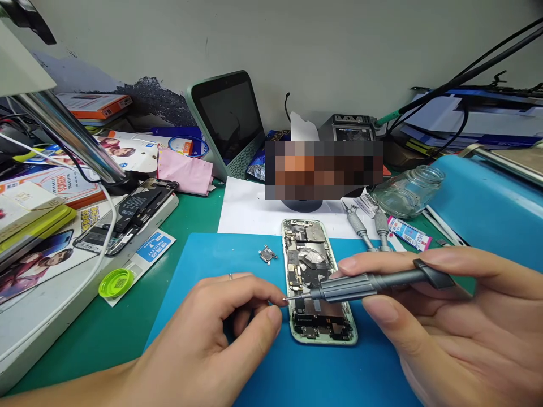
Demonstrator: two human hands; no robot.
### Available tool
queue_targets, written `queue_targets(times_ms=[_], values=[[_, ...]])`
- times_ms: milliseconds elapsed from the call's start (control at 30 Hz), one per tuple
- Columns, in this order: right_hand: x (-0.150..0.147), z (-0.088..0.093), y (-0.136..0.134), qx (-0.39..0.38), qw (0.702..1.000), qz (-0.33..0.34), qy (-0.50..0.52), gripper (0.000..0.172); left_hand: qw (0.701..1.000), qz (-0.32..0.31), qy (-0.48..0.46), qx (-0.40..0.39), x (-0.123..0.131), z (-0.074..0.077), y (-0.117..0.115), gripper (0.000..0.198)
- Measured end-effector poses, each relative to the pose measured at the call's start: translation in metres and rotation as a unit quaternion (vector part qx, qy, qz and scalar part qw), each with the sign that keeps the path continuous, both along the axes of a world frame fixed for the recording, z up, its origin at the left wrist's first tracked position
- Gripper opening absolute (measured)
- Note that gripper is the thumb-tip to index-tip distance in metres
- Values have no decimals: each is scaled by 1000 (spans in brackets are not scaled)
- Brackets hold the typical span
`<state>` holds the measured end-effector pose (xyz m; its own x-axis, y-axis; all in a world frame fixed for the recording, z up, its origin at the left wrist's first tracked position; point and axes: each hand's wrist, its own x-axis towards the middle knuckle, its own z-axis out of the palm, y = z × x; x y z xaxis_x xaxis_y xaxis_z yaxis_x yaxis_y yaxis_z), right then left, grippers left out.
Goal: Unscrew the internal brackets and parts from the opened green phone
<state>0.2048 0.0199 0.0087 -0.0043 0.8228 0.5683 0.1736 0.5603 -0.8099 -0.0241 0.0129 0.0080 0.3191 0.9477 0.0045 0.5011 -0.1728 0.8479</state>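
An opened phone with a pale green frame (pixel 314 260) lies on the blue mat (pixel 212 254), its inner parts showing. My right hand (pixel 458 305) holds a grey screwdriver (pixel 352 287) level above the phone, its tip pointing left. My left hand (pixel 229 328) is at the phone's left edge, its index fingertip touching or very near the screwdriver tip. Those fingers are curled, thumb close to index; anything between them is too small to make out. A small metal part (pixel 268 254) rests on the mat left of the phone.
Two more screwdrivers (pixel 360 223) and a glass jar (pixel 409 192) stand or lie behind on the right. Another opened phone (pixel 136 212) rests on a white ledge at left, near a green cap (pixel 115 282). A tablet-like display (pixel 227 118) stands behind.
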Motion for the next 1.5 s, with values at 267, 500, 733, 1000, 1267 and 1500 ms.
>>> queue_targets(times_ms=[267,500,733,1000,1267,1500], values=[[1,1,2,5,1000,1,3,46,1000,0,7,7,-1,1,0,26],[1,1,0,6,1000,-6,4,46,1000,3,8,22,0,0,-1,25],[1,1,1,3,1000,-5,5,46,1000,-1,11,21,0,0,-1,26],[3,3,0,15,1000,2,-10,46,1000,-12,12,18,-1,-1,1,26],[-1,3,7,49,998,-5,26,52,981,-74,47,173,-6,-7,-6,19],[-3,4,6,47,999,-12,23,51,922,-99,88,364,-5,-27,-13,29]])
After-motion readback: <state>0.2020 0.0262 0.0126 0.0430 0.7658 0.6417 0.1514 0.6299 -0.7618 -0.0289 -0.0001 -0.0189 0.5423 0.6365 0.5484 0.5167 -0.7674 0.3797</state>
